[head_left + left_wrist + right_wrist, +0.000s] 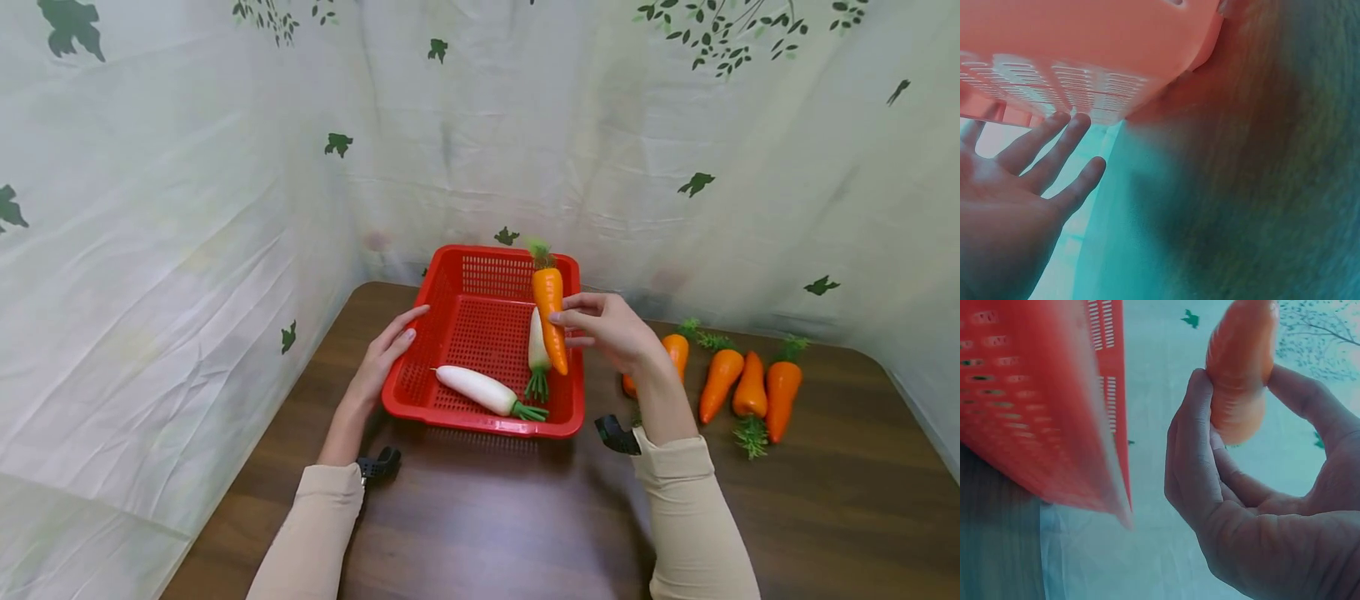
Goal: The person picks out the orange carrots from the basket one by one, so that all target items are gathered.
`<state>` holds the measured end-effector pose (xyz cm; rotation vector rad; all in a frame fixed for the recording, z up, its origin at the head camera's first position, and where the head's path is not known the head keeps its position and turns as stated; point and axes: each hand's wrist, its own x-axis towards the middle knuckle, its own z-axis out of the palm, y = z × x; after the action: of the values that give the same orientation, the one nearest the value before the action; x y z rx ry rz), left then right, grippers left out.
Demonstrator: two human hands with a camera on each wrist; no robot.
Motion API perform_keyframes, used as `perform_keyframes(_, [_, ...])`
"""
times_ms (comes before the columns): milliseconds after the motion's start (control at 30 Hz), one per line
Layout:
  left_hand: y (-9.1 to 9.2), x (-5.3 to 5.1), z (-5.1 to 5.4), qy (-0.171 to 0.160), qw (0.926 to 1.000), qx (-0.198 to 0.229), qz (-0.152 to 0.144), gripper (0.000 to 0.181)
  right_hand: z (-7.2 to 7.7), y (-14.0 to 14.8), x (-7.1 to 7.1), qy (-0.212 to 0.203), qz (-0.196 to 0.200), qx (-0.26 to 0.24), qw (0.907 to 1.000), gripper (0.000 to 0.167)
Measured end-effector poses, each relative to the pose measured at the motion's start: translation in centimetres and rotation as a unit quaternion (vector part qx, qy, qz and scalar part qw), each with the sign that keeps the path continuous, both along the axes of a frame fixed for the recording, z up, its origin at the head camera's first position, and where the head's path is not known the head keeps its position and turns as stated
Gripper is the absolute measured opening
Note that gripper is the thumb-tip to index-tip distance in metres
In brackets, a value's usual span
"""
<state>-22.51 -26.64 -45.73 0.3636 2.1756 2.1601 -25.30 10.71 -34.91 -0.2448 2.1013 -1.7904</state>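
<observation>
My right hand (pixel 611 329) pinches an orange carrot (pixel 550 312) with a green top between thumb and fingers, over the right side of a red basket (pixel 483 423). In the right wrist view the hand (pixel 1260 481) grips the carrot (pixel 1238 381) beside the basket wall (pixel 1029 394). Two white radishes lie in the basket: one (pixel 480 388) near its front, the other (pixel 537 346) at the right, partly behind the carrot. At the left rim rests my left hand (pixel 378 358), fingers extended; the left wrist view shows its fingers spread (pixel 1079 128) against the basket side (pixel 1085 37).
Several more orange carrots (pixel 782 396) with green tops lie on the brown wooden table (pixel 480 517), right of the basket; one or more are partly hidden behind my right forearm. A pale curtain (pixel 450 125) with printed green leaves hangs behind and at the left.
</observation>
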Motion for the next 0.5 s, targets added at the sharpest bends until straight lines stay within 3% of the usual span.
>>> perform_keyframes(233, [0.1,0.0,-0.1,0.007,1.0000,-0.001,0.003,0.051,-1.3,1.5,2.0,0.018,-0.025,-0.004,0.9995,0.051])
perform_keyframes(500, [0.1,0.0,-0.1,0.007,0.9999,-0.007,0.008,0.050,-1.4,2.3,2.6,0.030,-0.051,0.014,0.9982,0.057])
